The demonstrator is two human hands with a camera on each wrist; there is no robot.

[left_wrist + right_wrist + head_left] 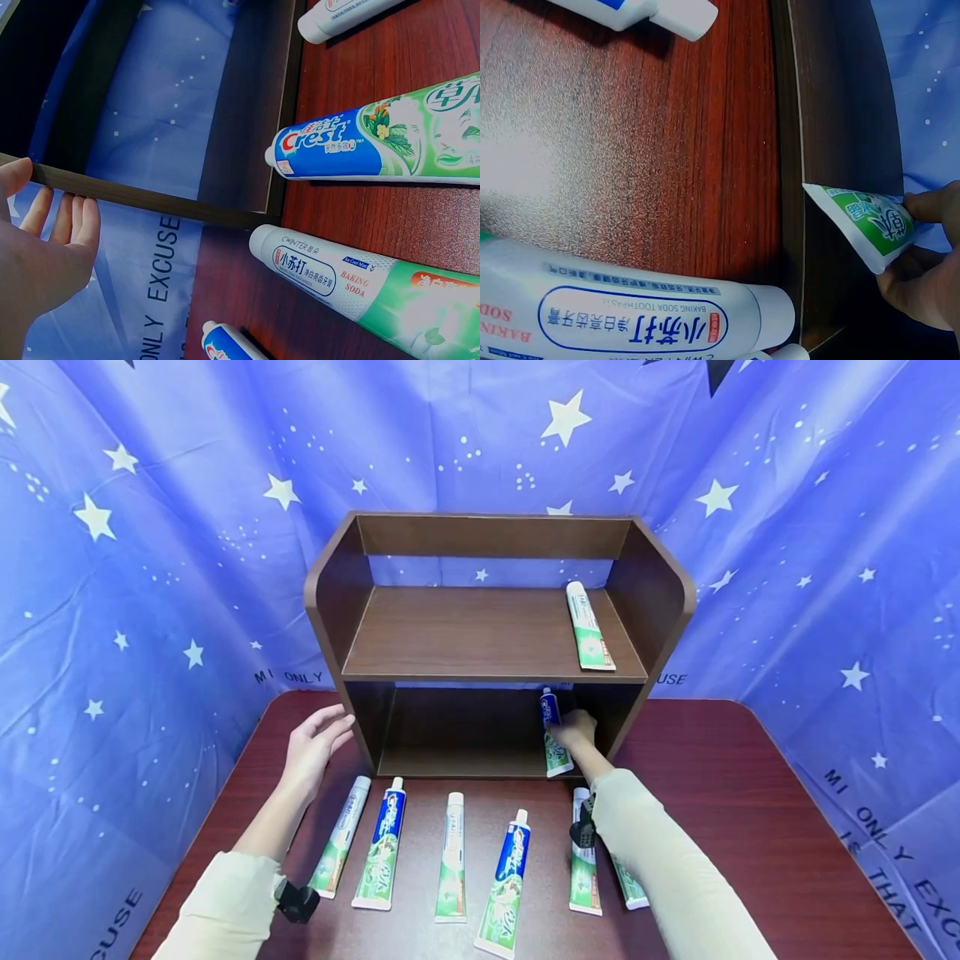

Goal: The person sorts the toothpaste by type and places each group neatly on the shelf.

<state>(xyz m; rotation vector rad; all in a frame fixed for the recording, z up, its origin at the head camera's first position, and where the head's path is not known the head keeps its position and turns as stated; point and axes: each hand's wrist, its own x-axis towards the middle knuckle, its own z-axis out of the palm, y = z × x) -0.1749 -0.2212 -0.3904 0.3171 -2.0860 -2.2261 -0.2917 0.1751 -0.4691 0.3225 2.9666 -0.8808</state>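
Observation:
My right hand (pixel 579 731) pinches a blue-and-green Crest toothpaste tube (pixel 557 758) inside the lower compartment of the brown shelf (pixel 480 678), near its right wall. The right wrist view shows thumb and fingers on either side of the tube's green end (pixel 874 221); its cap end is hidden there. My left hand (pixel 317 747) is at the shelf's left side panel, its fingers loosely extended against the panel edge (pixel 142 196) and holding no tube. A white-and-green baking soda tube (pixel 588 627) lies on the upper board, toward the right.
Several tubes lie in a row on the dark red table before the shelf, among them a baking soda tube (pixel 452 860) and a Crest tube (pixel 504 889). Another Crest tube (pixel 630 885) is partly under my right sleeve. A blue star-patterned curtain (pixel 480 435) surrounds the table.

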